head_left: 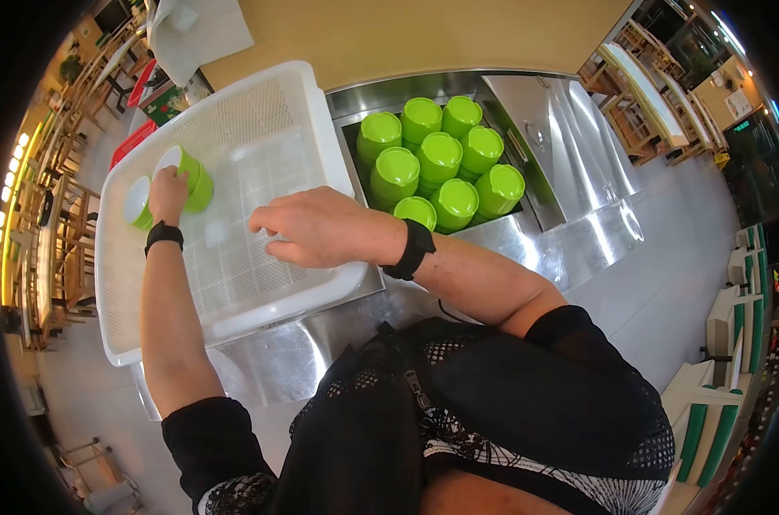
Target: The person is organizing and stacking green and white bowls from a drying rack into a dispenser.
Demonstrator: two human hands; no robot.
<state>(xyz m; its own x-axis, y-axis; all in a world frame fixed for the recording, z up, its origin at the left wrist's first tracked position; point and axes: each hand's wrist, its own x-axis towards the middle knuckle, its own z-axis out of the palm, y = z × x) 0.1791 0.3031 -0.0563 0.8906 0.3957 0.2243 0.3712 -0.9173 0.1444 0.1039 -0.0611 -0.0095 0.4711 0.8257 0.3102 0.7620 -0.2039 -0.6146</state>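
Note:
My left hand (pixel 168 194) is in the white plastic basket (pixel 342 142), its fingers closed on the rim of a green cup (pixel 199 187) with a white inside. Another green cup (pixel 137 203) lies tilted just left of that hand. My right hand (pixel 314 227) hovers over the basket's right side, fingers loosely curled and apart, holding nothing. To its right, several green cups (pixel 440 155) stand bottom-up and close together in a recess of the steel counter.
A steel lid (pixel 570 137) lies on the counter right of the recess. A tan panel (pixel 407 39) rises behind. White paper or cloth (pixel 196 39) hangs at the back left, near a red crate (pixel 133 142). Tables and chairs stand farther off on both sides.

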